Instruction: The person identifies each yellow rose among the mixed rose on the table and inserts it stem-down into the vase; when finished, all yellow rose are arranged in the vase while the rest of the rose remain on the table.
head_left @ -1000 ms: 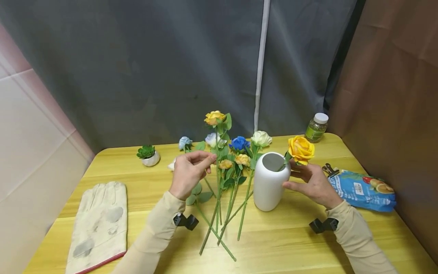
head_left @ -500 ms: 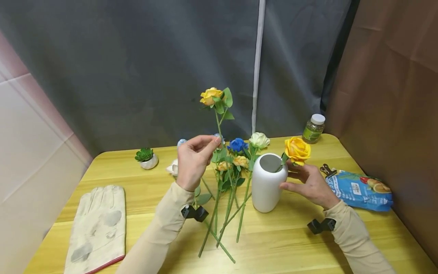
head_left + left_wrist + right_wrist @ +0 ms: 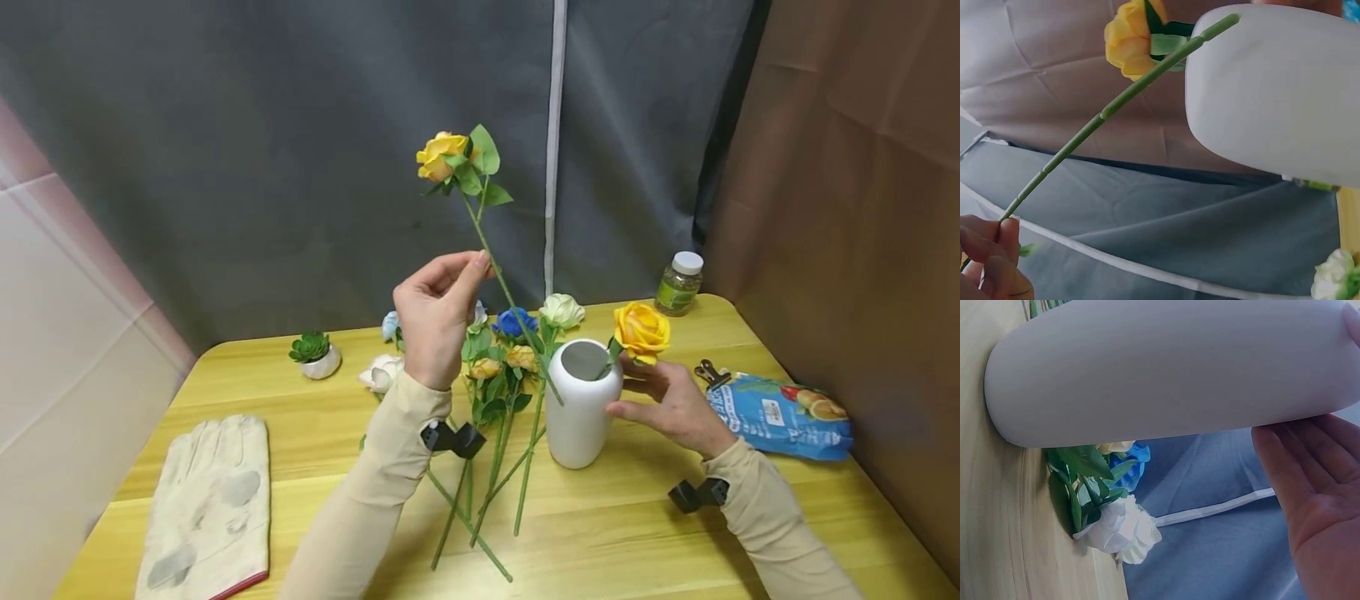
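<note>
My left hand (image 3: 437, 321) pinches the green stem of a yellow rose (image 3: 442, 157) between thumb and fingers. The bloom is raised above the table, and the stem slants down to the right. Its lower end overlaps the upper side of the white vase (image 3: 581, 429), below the rim, in the head view; the left wrist view shows the bare stem (image 3: 1104, 115) crossing in front of the vase. My right hand (image 3: 675, 408) holds the upright vase by its upper right side, thumb in front and fingers (image 3: 1275, 453) behind. An orange-yellow rose (image 3: 642, 332) stands in the vase, leaning right.
Left of the vase lie several loose flowers, among them a blue rose (image 3: 514, 322) and a white-green rose (image 3: 562, 311). A potted succulent (image 3: 315, 357) and work gloves (image 3: 206, 504) are at left. A lidded jar (image 3: 678, 285) and blue pouch (image 3: 783, 417) are at right.
My left hand has lifted the yellow rose up from among the other flowers, and its stem has tilted, lower end toward the vase. My right hand has stayed at the vase.
</note>
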Demonstrator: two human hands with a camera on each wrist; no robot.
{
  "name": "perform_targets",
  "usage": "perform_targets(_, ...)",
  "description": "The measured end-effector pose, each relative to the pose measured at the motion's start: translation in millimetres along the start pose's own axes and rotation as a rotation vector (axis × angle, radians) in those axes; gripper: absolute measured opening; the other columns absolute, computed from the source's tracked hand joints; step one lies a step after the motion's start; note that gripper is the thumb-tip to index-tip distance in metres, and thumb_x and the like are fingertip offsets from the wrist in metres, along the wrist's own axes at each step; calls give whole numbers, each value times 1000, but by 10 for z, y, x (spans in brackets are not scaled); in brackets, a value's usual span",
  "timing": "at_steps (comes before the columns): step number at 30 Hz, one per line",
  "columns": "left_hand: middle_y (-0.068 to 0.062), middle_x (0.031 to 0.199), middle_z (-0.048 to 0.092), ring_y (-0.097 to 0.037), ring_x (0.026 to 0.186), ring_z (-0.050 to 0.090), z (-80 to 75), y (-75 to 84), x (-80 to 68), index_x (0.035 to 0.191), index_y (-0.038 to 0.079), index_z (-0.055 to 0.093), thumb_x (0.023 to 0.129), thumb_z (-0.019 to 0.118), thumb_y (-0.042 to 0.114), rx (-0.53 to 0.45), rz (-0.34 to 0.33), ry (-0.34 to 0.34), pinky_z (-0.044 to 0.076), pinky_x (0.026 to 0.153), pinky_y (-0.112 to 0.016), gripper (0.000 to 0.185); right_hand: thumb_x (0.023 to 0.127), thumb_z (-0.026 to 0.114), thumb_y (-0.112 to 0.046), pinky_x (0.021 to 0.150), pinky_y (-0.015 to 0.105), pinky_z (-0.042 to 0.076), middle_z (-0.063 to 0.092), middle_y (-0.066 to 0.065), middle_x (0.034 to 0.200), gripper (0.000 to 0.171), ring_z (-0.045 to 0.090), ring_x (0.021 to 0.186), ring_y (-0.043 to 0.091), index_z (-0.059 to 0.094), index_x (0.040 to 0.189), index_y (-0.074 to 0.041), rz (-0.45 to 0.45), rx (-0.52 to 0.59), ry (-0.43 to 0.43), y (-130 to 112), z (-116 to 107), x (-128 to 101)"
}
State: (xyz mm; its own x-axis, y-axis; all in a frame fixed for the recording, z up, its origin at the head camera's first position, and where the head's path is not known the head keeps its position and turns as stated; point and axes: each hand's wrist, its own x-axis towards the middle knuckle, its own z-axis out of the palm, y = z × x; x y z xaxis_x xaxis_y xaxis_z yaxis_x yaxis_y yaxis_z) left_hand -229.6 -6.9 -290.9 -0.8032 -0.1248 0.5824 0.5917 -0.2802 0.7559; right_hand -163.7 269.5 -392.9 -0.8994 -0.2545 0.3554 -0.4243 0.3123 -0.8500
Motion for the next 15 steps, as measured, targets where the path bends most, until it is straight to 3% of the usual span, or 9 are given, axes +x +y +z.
perform_targets(7, 4, 75, 75, -9, 44, 39, 109, -42, 69, 92, 3, 79, 94, 75, 9, -51, 4, 43, 32, 43, -23, 8, 87, 78, 2, 97, 22, 54, 60, 36, 135, 51, 64, 112, -4, 57, 132, 15, -12, 6, -4, 23, 0, 4)
perform_targets(11, 3, 75, 75, -9, 43, 38, 152, -73, 116, 92, 4, 79, 94, 75, 10, -74, 1, 64, 30, 43, -23, 7, 89, 79, -3, 101, 42, 55, 58, 33, 138, 55, 68, 120, 26, 55, 136, 13, 32, -22, -7, 7, -2, 1)
perform_targets(14, 3, 75, 74, -9, 43, 36, 180, -96, 138, 91, 4, 79, 95, 75, 10, -87, 1, 76, 29, 43, -23, 8, 90, 78, -5, 101, 53, 51, 57, 33, 141, 57, 62, 122, 50, 53, 138, 13, 55, -33, -10, 6, -1, 4)
perform_targets(15, 3, 75, 74, -9, 43, 36, 190, -107, 143, 92, 4, 79, 95, 75, 10, -89, 3, 80, 28, 43, -23, 8, 90, 78, -5, 101, 54, 51, 56, 33, 141, 58, 61, 122, 51, 53, 139, 13, 53, -32, -10, 10, -1, 4)
